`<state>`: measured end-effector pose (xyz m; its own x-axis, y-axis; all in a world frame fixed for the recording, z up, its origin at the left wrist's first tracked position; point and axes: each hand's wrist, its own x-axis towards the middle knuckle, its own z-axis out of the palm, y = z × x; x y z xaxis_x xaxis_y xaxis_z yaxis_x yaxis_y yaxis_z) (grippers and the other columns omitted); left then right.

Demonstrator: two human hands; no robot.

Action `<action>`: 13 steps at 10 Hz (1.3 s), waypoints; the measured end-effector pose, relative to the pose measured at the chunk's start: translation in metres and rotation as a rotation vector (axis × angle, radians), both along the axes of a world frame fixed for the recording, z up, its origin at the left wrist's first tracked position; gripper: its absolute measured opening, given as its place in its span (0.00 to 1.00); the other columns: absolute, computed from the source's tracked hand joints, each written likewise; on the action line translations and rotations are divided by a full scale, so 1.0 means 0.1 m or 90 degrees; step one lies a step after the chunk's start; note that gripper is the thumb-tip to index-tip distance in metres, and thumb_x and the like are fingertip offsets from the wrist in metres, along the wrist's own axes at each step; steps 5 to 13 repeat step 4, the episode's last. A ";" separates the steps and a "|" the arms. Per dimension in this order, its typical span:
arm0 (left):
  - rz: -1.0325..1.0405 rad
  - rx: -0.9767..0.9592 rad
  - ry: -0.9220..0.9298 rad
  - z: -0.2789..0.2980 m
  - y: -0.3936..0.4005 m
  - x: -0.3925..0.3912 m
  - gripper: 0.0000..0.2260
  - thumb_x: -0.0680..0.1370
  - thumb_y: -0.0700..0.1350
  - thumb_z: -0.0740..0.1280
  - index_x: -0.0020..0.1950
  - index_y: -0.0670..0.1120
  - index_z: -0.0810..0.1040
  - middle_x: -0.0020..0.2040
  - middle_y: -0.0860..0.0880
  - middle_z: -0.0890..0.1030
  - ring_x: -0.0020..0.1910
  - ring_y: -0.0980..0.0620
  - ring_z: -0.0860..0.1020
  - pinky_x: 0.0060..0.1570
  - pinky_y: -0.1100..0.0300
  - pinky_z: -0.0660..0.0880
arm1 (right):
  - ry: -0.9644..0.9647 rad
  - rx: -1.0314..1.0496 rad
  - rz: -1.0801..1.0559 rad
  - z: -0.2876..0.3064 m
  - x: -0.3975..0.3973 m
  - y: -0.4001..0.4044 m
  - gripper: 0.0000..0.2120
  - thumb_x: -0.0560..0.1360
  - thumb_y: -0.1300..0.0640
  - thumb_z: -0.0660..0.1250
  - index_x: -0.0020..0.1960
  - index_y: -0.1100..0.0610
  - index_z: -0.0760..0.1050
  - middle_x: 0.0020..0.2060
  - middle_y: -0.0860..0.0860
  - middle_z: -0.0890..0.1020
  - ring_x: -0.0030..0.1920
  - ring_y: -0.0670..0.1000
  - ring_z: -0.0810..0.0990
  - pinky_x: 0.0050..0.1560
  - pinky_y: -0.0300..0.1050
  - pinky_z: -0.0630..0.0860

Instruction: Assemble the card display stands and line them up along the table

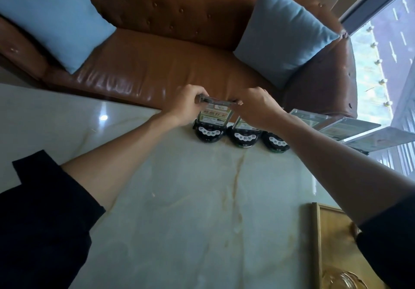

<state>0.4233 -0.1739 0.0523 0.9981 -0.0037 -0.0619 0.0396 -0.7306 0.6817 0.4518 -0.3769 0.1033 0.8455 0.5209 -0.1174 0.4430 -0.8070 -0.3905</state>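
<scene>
At the far edge of the bench (202, 199), the leftmost card display stand (210, 120) sits upright with its clear holder pushed into a round black base (207, 135). Both hands hold the top corners of this clear holder. The left hand (187, 107) has a narrow grip, pinching the top left corner between the thumb and the fingers. The right hand (258, 107) pinches the top right corner in the same manner, with the fingers curled over the edge. A green and white card is visible inside the holder.

Just beside it to the right stands a second stand (243, 132), and then a third black base (277, 144), both partly hidden under the right forearm. The three bases form a line along the bench edge, almost touching each other. Farther right, several clear card holders (341, 127) lie flat and overlapping near the corner of the bench.

Both arms wear dark sleeves pushed up. A wooden tray (332, 232) occupies the near right corner of the pale marble bench. Behind the bench is a brown leather sofa (157, 64) with two light blue cushions (56, 19), and a window (393, 41) is at the right.
</scene>
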 end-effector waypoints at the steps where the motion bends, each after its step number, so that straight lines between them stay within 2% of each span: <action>1: 0.012 -0.009 -0.002 -0.01 0.02 -0.03 0.03 0.76 0.42 0.71 0.49 0.47 0.84 0.45 0.50 0.85 0.46 0.49 0.81 0.47 0.49 0.79 | 0.004 -0.004 -0.005 0.03 -0.04 0.02 0.11 0.80 0.55 0.62 0.56 0.50 0.82 0.47 0.51 0.85 0.45 0.55 0.78 0.45 0.45 0.68; 2: 0.011 -0.014 0.004 0.00 0.01 -0.05 0.06 0.76 0.42 0.70 0.52 0.47 0.84 0.47 0.50 0.84 0.47 0.49 0.81 0.46 0.52 0.78 | 0.010 -0.009 -0.016 0.03 -0.06 0.04 0.12 0.80 0.56 0.61 0.58 0.49 0.81 0.50 0.52 0.85 0.48 0.57 0.80 0.47 0.47 0.71; 3: 0.007 0.022 0.015 0.05 -0.01 -0.10 0.16 0.77 0.42 0.71 0.64 0.46 0.78 0.55 0.47 0.83 0.48 0.51 0.80 0.45 0.59 0.75 | -0.006 -0.036 -0.010 0.02 -0.06 0.02 0.13 0.80 0.56 0.61 0.60 0.49 0.80 0.51 0.52 0.85 0.49 0.57 0.81 0.48 0.47 0.73; 4: 0.028 0.018 0.049 0.10 0.02 -0.17 0.24 0.76 0.46 0.72 0.71 0.46 0.72 0.62 0.46 0.80 0.54 0.49 0.81 0.53 0.54 0.78 | -0.037 -0.013 -0.050 -0.01 -0.10 -0.11 0.12 0.78 0.54 0.63 0.59 0.50 0.79 0.49 0.52 0.85 0.50 0.57 0.82 0.50 0.48 0.76; 13: 0.028 0.018 0.049 0.10 0.02 -0.17 0.24 0.76 0.46 0.72 0.71 0.46 0.72 0.62 0.46 0.80 0.54 0.49 0.81 0.53 0.54 0.78 | -0.037 -0.013 -0.050 -0.01 -0.10 -0.11 0.12 0.78 0.54 0.63 0.59 0.50 0.79 0.49 0.52 0.85 0.50 0.57 0.82 0.50 0.48 0.76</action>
